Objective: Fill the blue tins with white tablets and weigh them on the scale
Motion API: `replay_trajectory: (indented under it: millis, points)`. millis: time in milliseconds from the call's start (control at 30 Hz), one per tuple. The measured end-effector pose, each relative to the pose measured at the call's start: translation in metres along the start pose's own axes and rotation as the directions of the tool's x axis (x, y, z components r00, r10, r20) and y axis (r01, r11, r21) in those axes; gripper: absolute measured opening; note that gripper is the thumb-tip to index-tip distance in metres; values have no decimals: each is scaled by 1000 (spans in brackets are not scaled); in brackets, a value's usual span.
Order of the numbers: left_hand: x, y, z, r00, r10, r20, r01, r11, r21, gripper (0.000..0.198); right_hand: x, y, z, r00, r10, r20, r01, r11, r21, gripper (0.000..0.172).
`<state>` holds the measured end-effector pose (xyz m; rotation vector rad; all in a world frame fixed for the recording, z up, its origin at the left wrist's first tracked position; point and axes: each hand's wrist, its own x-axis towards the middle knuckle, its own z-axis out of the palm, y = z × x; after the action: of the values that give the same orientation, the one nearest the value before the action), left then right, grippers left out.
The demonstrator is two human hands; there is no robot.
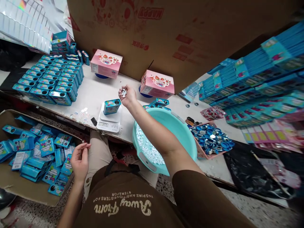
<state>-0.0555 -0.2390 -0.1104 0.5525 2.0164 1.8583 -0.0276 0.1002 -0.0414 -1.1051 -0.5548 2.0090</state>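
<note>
My right hand (128,96) is turned palm up, its fingers curled round a small heap of white candies (123,92). It is above the table, just right of a teal candy tin (112,106) standing on a white kitchen scale (108,122). The scale's display seems to read 1475, perhaps with a decimal point. Under my right forearm is a turquoise basin (175,126) holding many white candies (148,147). My left hand (80,160) is low by the cardboard box's edge, thumb against curled fingers. Whatever is between its fingertips is too small to tell.
At left, the open cardboard box (30,193) holds loose teal cartons (47,147); rows of teal tins (51,77) stand behind. Two pink boxes (106,61) stand before a large carton (166,38). Right are a tray of blue caps (211,137) and stacked teal packs (256,76).
</note>
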Motion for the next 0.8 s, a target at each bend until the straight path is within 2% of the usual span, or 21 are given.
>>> replay_trajectory:
  millis: [167,433,800]
  points:
    - [4,-2,-1,1000,-6,-3,6,1000,6,20,0,9,-1,996,-85,1,85,993,-82,31]
    - [4,-7,-1,1000,-11,7,11,1000,5,21,-2,20,-5,974,-209,85,222,954,-201,31]
    - [4,-6,-1,1000,-6,-10,6,1000,-11,18,-8,27,-3,943,-295,155,331,886,-324,47]
